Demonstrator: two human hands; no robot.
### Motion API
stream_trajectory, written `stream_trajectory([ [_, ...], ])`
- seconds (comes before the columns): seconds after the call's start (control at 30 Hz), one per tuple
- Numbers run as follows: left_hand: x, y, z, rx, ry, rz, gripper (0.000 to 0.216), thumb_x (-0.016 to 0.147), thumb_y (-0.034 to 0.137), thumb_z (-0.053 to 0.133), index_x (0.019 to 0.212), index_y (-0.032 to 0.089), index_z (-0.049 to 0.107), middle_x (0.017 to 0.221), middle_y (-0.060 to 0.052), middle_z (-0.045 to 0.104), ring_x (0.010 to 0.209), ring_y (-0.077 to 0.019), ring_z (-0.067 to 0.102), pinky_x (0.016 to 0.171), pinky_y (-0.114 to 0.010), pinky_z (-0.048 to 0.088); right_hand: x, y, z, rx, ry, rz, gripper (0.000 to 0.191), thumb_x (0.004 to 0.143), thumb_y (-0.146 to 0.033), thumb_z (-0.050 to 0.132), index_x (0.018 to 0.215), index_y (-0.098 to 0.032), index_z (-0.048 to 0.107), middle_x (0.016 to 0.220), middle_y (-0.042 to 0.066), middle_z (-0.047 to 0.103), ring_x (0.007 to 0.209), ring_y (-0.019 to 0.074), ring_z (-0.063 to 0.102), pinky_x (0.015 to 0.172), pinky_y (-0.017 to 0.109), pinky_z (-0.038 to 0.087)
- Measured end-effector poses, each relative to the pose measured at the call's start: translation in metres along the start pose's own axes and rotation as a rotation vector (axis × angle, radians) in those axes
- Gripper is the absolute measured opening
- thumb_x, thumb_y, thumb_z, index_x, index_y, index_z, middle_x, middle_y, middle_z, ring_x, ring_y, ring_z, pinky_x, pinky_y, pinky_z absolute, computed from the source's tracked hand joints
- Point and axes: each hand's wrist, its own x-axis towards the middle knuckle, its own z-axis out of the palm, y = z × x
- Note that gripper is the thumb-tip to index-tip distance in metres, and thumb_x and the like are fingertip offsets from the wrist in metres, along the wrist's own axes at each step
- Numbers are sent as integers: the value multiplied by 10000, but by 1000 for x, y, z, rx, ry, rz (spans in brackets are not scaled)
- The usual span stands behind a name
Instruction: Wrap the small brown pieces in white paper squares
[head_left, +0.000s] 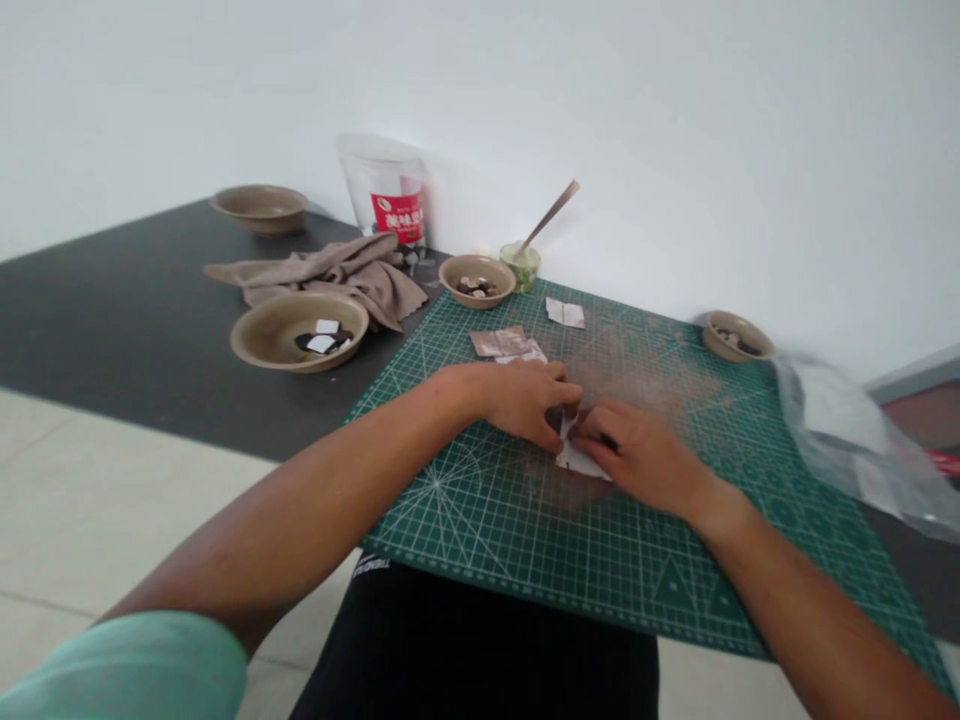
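Over the green cutting mat (480, 520), my left hand (529, 400) and my right hand (637, 450) come close together. Both have their fingers closed on a small whitish piece of paper (583, 465), its lower edge showing between them. Whether anything else lies under the fingertips is hidden. Just beyond my left hand lies a brownish creased paper (499, 341), overlapping a whitish one (531, 353). Another creased paper square (565, 313) lies farther back. Brown dust is spread over the mat around my hands.
To the left, a bowl (259, 350) holds black and white pieces, beside a crumpled brown cloth (330, 270). Behind are an upper bowl (262, 210), a plastic bag (390, 200), a small bowl (454, 283) and a cup with a brush-like stick (521, 268). Right: another bowl (727, 345), clear plastic (847, 430).
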Motion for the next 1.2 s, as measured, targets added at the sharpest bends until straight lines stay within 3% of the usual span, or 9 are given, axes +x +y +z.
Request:
stream_trajectory([
  [0.1,0,-1,1,-7,13,10,505,786,553,624,1205,275,572,1220,-84,521,1066,-290,551,918,-415,433,0,6,-4,-96,40,108,117,950,-260,567,860,-198,609,864,39,621,793,188,583,715,327,428],
  [0.27,-1,0,0,-17,-12,22,505,792,574,610,1190,264,579,1213,-89,525,1044,-286,557,915,-416,434,-6,-4,-3,88,-104,-41,72,960,-240,559,927,-216,619,957,37,645,882,179,599,775,315,457],
  [0.47,-1,0,0,-7,4,1,495,791,543,621,1206,277,577,1233,-83,525,1084,-292,547,930,-415,428,-10,4,-9,-45,1,104,97,948,-262,581,879,-210,625,871,34,623,802,184,581,718,322,441],
  [0.63,-1,0,1,-12,-3,13,502,789,566,622,1196,275,584,1232,-80,526,1059,-281,555,935,-412,429,-13,-4,-8,34,-151,-54,100,965,-230,551,902,-219,628,912,27,645,837,172,607,750,306,463],
  [0.8,0,-1,1,-9,11,13,485,794,545,623,1195,273,585,1215,-84,525,1056,-284,555,922,-413,432,-8,5,-7,-71,-8,57,114,972,-263,539,930,-209,630,965,53,645,868,195,613,779,339,467],
  [1.0,-1,0,0,-32,-17,1,505,778,572,631,1190,284,585,1223,-72,527,1064,-276,549,943,-408,427,-15,2,-10,31,-137,-48,114,957,-226,548,930,-224,658,940,39,672,837,179,624,757,320,480],
  [1.2,0,-1,0,-26,4,1,496,787,558,627,1200,288,584,1220,-76,524,1068,-285,549,927,-415,432,-10,6,-8,-96,13,62,104,953,-251,554,902,-213,636,929,49,653,842,197,612,754,335,466],
])
